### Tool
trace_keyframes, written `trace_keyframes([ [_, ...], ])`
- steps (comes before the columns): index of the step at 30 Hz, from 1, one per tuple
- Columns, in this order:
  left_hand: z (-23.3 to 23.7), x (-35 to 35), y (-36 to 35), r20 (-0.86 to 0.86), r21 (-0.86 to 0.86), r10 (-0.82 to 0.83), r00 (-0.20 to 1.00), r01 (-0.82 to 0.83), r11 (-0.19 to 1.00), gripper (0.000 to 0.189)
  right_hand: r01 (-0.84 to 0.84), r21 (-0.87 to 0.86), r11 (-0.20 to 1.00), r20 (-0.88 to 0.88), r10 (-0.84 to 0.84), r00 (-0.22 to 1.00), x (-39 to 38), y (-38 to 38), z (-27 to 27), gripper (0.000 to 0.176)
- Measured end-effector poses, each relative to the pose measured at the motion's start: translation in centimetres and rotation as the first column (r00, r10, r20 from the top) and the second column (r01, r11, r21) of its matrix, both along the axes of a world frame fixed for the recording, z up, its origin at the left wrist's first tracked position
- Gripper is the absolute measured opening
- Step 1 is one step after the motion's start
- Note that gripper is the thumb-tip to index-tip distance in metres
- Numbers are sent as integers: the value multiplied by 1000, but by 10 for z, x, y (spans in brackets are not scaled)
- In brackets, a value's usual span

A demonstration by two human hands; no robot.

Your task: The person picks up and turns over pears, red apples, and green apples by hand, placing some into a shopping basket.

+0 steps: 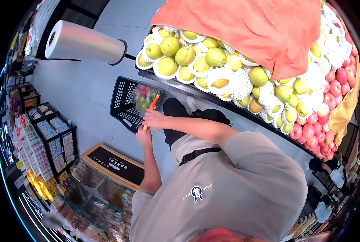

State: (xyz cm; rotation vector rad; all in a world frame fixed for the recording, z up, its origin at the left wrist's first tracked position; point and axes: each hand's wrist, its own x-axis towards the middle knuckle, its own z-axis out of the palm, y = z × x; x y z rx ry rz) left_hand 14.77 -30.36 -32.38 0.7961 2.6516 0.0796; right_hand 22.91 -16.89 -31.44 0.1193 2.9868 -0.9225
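Note:
A black shopping basket with a perforated wall hangs or stands in front of my legs, tilted in this view. Its orange handle runs across the near side. My right hand is closed round the handle. Just below it, my left hand is closed at the handle's lower end. Inside the basket lies a clear plastic bag of red and green produce, partly covered by the handle.
Right of the basket, a fruit stand holds yellow-green fruit in foam nets, red apples and an orange cloth. A plastic bag roll juts out at upper left. A bakery sign and shelves line the left.

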Motion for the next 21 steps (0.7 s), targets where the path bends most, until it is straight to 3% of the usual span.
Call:
trace_keyframes([
  [2,8,-4,2,15,-40,7,1000,-6,999,24,100,-84,991,-29,-103,994,16,3,22,35],
  [5,15,-2,4,-11,-80,32,999,-32,996,23,208,-487,848,304,-58,951,44,39,88,38],
  [8,12,-2,10,-21,-24,27,999,-27,999,22,293,-533,794,83,-296,952,80,88,165,31],
  [9,13,-2,9,-30,-6,20,999,-20,1000,21,375,-477,795,41,-406,913,89,102,187,29],
  [10,14,-2,9,-32,-3,24,999,-24,1000,21,435,-421,796,-119,-524,844,96,113,200,27],
  [12,12,0,9,-45,-3,34,998,-35,999,19,657,-303,690,-181,-718,671,98,140,234,19],
  [14,7,0,15,-43,17,37,998,-37,999,18,794,-141,591,-348,-780,519,94,174,244,23],
  [16,7,-1,12,-49,26,44,998,-43,999,17,850,70,522,-371,-777,508,86,196,240,35],
  [21,9,4,19,-44,47,60,997,-58,997,15,803,241,545,-387,-705,595,75,227,215,51],
])
